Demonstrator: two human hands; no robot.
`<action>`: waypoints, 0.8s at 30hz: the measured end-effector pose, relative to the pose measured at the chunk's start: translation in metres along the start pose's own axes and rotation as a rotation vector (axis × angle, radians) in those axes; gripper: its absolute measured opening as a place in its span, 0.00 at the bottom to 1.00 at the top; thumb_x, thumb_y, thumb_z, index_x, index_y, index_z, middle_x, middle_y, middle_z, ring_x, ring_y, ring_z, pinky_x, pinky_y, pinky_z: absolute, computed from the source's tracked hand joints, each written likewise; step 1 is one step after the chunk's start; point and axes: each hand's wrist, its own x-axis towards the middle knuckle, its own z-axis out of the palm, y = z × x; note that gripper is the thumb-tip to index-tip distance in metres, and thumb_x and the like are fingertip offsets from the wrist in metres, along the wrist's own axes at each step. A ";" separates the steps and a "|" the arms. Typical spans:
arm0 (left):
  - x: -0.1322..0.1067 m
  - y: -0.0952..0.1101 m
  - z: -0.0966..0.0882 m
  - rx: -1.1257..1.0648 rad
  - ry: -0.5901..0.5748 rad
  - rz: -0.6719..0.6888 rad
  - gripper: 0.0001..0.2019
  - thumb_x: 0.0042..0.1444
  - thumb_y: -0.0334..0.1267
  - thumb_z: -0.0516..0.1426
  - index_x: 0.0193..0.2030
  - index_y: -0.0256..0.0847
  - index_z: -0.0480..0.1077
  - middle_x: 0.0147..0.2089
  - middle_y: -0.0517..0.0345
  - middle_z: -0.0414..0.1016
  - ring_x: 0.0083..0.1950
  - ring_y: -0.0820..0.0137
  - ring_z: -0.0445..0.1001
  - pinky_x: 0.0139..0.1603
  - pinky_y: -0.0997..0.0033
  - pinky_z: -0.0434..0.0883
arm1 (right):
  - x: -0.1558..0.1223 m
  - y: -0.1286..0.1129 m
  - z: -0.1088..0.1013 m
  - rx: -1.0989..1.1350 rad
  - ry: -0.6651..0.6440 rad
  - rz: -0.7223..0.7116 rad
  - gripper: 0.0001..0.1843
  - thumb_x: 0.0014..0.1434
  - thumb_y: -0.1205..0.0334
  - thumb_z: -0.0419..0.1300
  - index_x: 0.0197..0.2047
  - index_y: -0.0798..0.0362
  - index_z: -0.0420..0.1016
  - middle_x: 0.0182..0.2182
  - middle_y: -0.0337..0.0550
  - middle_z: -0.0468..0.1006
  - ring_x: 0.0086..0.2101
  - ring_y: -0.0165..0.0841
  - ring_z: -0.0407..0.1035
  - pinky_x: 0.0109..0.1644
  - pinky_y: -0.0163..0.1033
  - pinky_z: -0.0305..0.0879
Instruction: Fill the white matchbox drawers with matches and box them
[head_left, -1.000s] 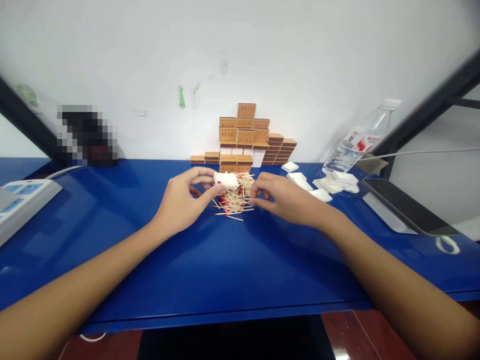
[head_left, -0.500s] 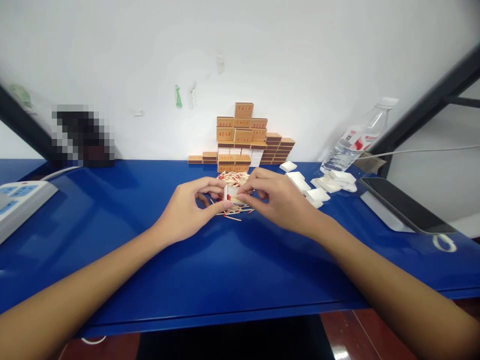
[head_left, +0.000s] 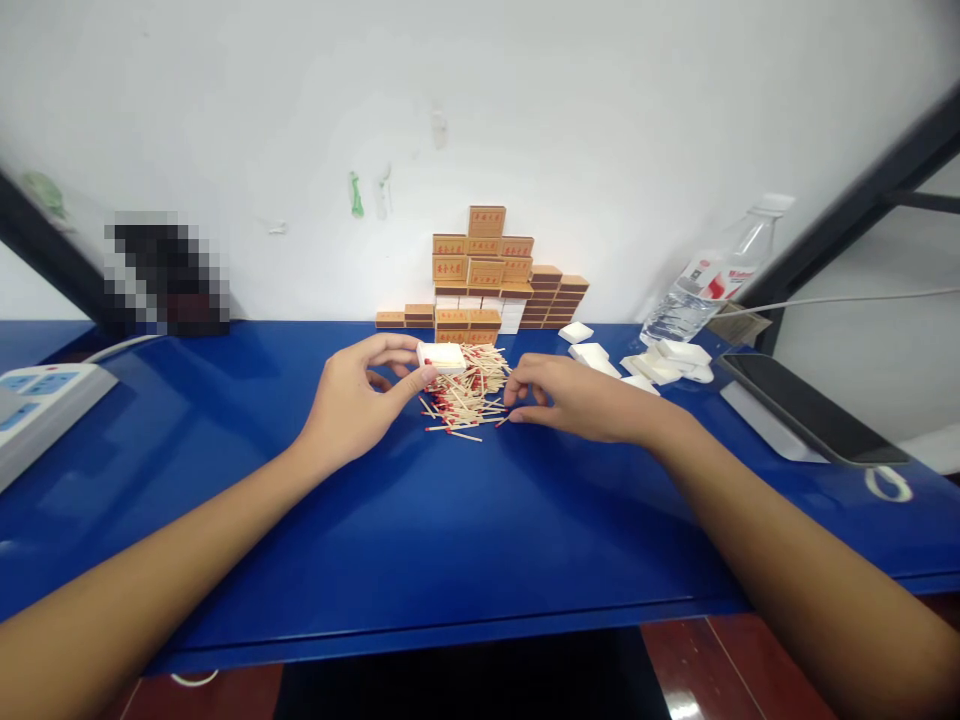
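Observation:
My left hand [head_left: 358,400] holds a small white matchbox tray [head_left: 442,357] between thumb and fingers, just above the left side of a loose pile of red-tipped matches [head_left: 469,395] on the blue table [head_left: 420,510]. My right hand [head_left: 577,400] rests on the table at the pile's right edge, its fingertips pinched together at the matches. What those fingers hold is too small to make out.
Brown matchboxes [head_left: 487,275] are stacked against the white wall behind the pile. Several empty white trays [head_left: 652,365] lie to the right, near a plastic water bottle [head_left: 709,285] and a dark phone [head_left: 806,410]. A power strip [head_left: 41,395] sits at the far left.
Half a second ago both hands met over the tray. Now the left hand has lifted the tray back and left, and the right hand has dropped to the pile's right edge.

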 end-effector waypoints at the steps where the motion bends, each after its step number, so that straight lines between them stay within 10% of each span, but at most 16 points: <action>1: 0.000 0.000 0.000 0.002 -0.004 0.005 0.18 0.59 0.50 0.68 0.50 0.42 0.79 0.46 0.51 0.86 0.46 0.62 0.84 0.37 0.68 0.75 | 0.000 0.004 0.001 0.006 -0.037 0.023 0.04 0.64 0.61 0.65 0.40 0.52 0.79 0.38 0.44 0.76 0.37 0.35 0.69 0.41 0.40 0.63; 7: -0.005 0.003 0.004 -0.017 -0.094 0.035 0.17 0.59 0.48 0.68 0.51 0.42 0.78 0.48 0.52 0.86 0.48 0.62 0.84 0.38 0.68 0.76 | -0.005 0.001 -0.006 0.092 -0.109 0.038 0.07 0.67 0.59 0.61 0.40 0.51 0.77 0.38 0.44 0.78 0.35 0.35 0.69 0.38 0.40 0.64; 14: -0.011 0.012 0.006 -0.016 -0.199 0.089 0.18 0.59 0.46 0.68 0.54 0.44 0.77 0.48 0.54 0.86 0.44 0.64 0.83 0.40 0.65 0.77 | 0.000 -0.031 0.005 0.090 0.347 -0.102 0.05 0.71 0.61 0.59 0.40 0.51 0.72 0.39 0.43 0.74 0.36 0.34 0.67 0.40 0.39 0.62; 24: -0.008 0.009 0.003 -0.004 -0.113 0.065 0.17 0.60 0.48 0.68 0.52 0.44 0.78 0.47 0.54 0.86 0.45 0.63 0.84 0.39 0.67 0.77 | 0.001 -0.026 0.005 0.012 0.426 -0.099 0.04 0.69 0.63 0.60 0.39 0.51 0.74 0.36 0.42 0.73 0.34 0.33 0.66 0.39 0.39 0.60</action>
